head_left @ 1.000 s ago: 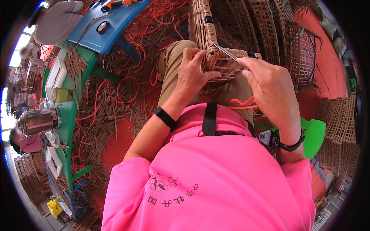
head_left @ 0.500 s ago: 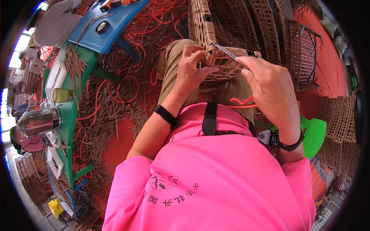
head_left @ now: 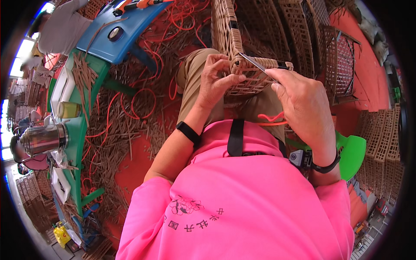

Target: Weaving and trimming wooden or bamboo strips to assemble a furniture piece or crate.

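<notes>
A woven wicker basket [head_left: 255, 86] rests at my knees, its wrapped rim forming a corner toward me. At that corner my left hand [head_left: 214, 82] is closed, fingers curled and thumb against the weave. My right hand [head_left: 303, 104] grips a slim metal pointed tool [head_left: 258, 64] from the right side. The tool's shaft slants up and left across the rim, its tip beside the corner. My right palm and fingers hide the tool's handle end. Whether a loose strand lies between my left fingertips cannot be made out.
A blue table [head_left: 102, 41] at the far left carries a tape roll [head_left: 115, 34] and orange-handled tools. Beside it, a green bench [head_left: 93, 82] bears a metal jug [head_left: 43, 138] and a glass cup [head_left: 69, 109]. Cane scraps and orange cord cover the floor; stacked baskets [head_left: 377, 143] stand right.
Both hands, the tool and the basket corner sit slightly lower in the picture. My left hand stays at the corner and the tool keeps nearly the same slant.
</notes>
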`<state>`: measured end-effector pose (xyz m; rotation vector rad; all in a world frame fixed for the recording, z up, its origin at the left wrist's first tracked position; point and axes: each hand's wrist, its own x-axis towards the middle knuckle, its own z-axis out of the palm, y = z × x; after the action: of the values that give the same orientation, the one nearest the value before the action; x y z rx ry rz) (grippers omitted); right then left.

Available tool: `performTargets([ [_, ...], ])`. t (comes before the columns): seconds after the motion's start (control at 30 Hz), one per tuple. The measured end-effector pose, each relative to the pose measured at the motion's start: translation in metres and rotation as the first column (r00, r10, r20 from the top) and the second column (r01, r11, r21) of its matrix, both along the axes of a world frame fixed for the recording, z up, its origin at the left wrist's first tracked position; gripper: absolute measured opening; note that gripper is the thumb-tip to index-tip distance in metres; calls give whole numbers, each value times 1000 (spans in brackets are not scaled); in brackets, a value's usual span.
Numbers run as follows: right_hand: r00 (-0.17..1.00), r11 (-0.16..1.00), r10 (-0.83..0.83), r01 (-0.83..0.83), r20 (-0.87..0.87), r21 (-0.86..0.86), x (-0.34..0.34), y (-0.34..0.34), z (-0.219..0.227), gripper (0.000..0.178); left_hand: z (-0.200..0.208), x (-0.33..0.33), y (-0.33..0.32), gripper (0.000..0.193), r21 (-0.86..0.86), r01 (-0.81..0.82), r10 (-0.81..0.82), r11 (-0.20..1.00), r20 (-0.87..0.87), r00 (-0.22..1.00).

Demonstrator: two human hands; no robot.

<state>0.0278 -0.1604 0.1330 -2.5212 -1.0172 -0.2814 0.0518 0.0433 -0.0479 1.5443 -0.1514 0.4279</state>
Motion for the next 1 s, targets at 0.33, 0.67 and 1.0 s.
performTargets([
  [0.33,999,1000,-15,16,-35,15,-4,4,2,18,11,-3,-10,43,57,-135,135,989,4,991],
  [0.67,999,1000,-16,16,-28,10,-4,4,2,18,25,-4,-13,51,50,-138,144,989,-138,980],
  [1.0,993,987,-82,69,-85,-144,-8,10,12,24,36,-7,-22,50,130,-212,229,969,-130,965],
])
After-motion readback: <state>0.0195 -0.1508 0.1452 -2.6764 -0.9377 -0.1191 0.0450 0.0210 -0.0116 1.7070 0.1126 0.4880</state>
